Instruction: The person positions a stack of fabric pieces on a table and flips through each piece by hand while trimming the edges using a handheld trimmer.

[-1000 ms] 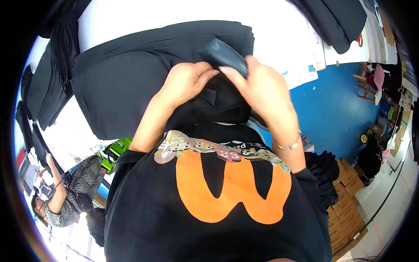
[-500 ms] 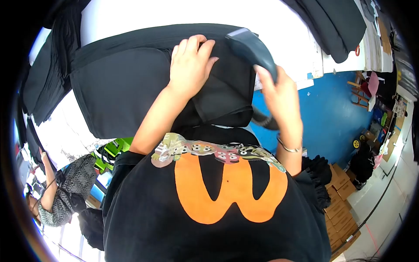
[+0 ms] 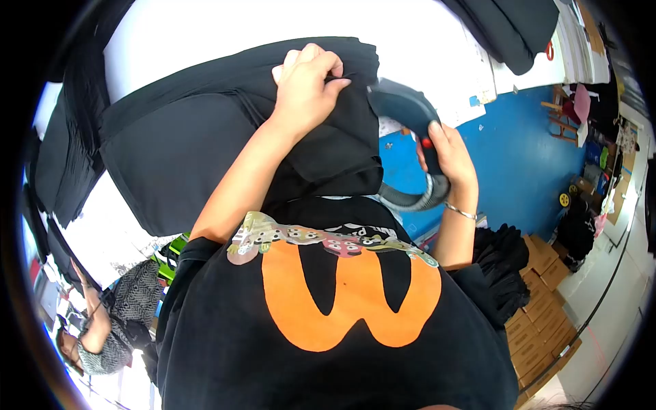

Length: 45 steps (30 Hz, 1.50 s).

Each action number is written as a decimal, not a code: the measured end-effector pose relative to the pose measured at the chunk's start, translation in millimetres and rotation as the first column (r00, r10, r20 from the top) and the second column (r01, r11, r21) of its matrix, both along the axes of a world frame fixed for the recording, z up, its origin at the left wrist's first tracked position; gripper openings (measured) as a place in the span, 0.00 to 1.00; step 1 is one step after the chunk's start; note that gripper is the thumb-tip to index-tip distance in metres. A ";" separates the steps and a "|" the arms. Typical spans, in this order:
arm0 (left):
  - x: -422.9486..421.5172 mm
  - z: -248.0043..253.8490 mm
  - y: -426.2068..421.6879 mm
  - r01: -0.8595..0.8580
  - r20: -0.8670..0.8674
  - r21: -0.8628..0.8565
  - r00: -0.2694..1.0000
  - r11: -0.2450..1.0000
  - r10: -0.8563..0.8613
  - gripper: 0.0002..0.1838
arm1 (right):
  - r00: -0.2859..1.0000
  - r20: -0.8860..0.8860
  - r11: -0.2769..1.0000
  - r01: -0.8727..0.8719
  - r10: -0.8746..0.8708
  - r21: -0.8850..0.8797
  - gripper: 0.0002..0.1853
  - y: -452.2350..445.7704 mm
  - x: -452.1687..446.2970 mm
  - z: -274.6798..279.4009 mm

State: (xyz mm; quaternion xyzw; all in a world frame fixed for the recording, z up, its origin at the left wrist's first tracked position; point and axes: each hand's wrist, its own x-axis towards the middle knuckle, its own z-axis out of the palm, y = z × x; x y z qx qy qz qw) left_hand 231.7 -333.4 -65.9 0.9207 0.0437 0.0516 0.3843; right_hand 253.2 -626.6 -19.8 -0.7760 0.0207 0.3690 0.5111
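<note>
A folded black garment (image 3: pixel 184 154) lies over the white table in front of me. My left hand (image 3: pixel 304 82) is on its upper right part, fingers curled and closed on the cloth, thumb beside the forefinger. My right hand (image 3: pixel 452 156) is wrapped round the handle of a dark blue-grey handheld garment steamer (image 3: pixel 403 104), which has a red button by the thumb. The steamer's wide head is at the garment's right edge; whether it touches the cloth I cannot tell. A grey ribbed hose (image 3: pixel 413 199) curves from the handle toward the garment.
More black garments hang over the table's left end (image 3: pixel 72 147), and another black garment (image 3: pixel 516 31) lies at the upper right. The floor (image 3: pixel 519 130) on the right is blue. Brown boxes (image 3: pixel 543 321) are stacked at lower right. Another person (image 3: pixel 113 335) is at lower left.
The steamer and my right hand have moved a little right and down. The garment's right edge has shifted left in view. My left fingers are more curled on the cloth.
</note>
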 end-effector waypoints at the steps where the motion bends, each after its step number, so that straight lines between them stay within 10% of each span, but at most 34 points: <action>1: -0.2 0.4 -1.1 0.005 0.024 -0.067 1.000 0.998 -0.003 0.08 | 0.997 0.078 1.000 -0.017 0.018 -0.010 0.33 8.2 5.3 0.6; 23: -13.5 -6.5 3.7 0.089 0.297 -0.126 0.954 0.988 -0.048 0.08 | 0.987 0.125 0.995 0.101 -0.100 -0.002 0.28 45.7 11.7 15.8; 25: -19.2 13.0 25.4 0.340 0.189 -0.350 0.938 0.873 -0.290 0.03 | 0.996 0.083 0.998 0.037 -0.041 0.042 0.28 19.9 10.2 10.7; 27: -28.2 22.9 45.8 0.250 -0.270 -0.509 0.862 0.824 -0.428 0.03 | 1.000 -0.012 0.996 -0.021 0.022 0.087 0.28 -6.8 4.0 4.1; 32: -9.1 4.3 2.9 0.120 0.215 0.119 0.966 0.986 -0.144 0.19 | 0.984 0.149 0.995 0.097 -0.096 0.003 0.28 32.7 13.9 4.7; 40: -18.1 -7.0 5.3 0.106 0.179 -0.032 0.979 0.994 -0.099 0.11 | 0.994 -0.043 0.991 -0.097 0.101 0.089 0.30 -10.2 3.8 -12.7; 42: -14.9 2.4 6.1 0.093 0.184 -0.029 0.979 0.995 -0.086 0.09 | 0.989 0.143 0.999 0.025 -0.031 0.041 0.30 21.7 14.3 -7.0; 45: -24.8 39.5 31.2 0.401 0.093 -0.046 0.914 0.915 -0.396 0.06 | 0.988 0.154 0.999 0.031 -0.029 -0.012 0.28 27.3 14.4 -0.2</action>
